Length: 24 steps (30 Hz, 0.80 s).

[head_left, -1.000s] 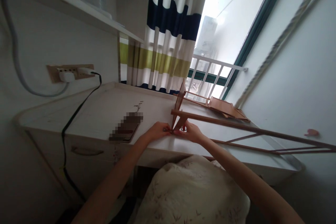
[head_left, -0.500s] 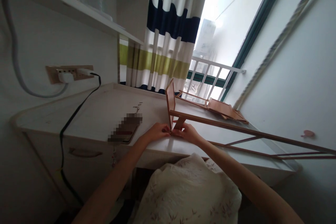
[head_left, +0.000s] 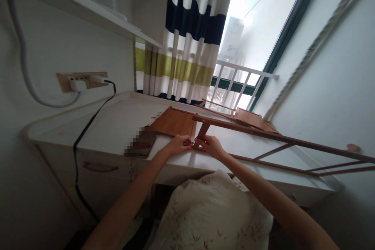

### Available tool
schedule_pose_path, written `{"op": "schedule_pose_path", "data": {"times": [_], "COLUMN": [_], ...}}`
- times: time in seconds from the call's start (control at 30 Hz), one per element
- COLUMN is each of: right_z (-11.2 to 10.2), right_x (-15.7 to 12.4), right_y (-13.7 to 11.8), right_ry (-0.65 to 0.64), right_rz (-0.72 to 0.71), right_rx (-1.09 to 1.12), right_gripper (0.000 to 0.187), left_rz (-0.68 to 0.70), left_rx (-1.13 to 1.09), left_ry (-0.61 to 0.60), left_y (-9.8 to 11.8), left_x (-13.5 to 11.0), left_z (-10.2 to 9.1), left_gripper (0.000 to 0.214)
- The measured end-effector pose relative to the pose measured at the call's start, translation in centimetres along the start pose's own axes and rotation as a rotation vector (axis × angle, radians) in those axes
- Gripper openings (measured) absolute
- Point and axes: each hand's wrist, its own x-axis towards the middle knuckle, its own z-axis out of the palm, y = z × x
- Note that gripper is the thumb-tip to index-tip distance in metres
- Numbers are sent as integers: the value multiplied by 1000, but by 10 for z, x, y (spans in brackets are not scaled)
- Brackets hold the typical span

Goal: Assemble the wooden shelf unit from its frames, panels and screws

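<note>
A dark, flat rectangular slab (head_left: 148, 143), pixelated past reading, lies left of the left hand (head_left: 179, 145); a reddish-brown wooden panel (head_left: 175, 121) lies flat just beyond that hand, whose fingers curl together, any hold hidden. To its right, the right hand (head_left: 210, 145) clamps the end crosspiece (head_left: 202, 129) of a long brown wooden frame (head_left: 249, 129) stretching rightward.

The left hand (head_left: 179, 145) and right hand (head_left: 212, 147) are over the near edge of the desk (head_left: 114, 123); the frame (head_left: 278, 136) runs rightward from the right hand; the panel (head_left: 176, 121) lies just beyond the left hand, the phone (head_left: 149, 146) left of it; farther back, rightward, lie boards (head_left: 248, 118); beyond both hands hangs the curtain (head_left: 191, 54).
</note>
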Motion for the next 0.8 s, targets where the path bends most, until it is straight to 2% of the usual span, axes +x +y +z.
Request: {"op": "schedule_pose_path", "data": {"times": [0.37, 0.8], "right_z": [2, 5], "right_x": [4, 9], "right_y": [4, 11], "right_ry": [-1, -45], "right_rz": [23, 29], "right_rx": [0, 138], "right_gripper": [30, 44], "left_rz": [60, 62], "left_rx": [101, 231], "left_ry": [-9, -30], "left_y": [-2, 0], "left_x": [1, -8], "left_z": [1, 3], "left_gripper": [19, 21]}}
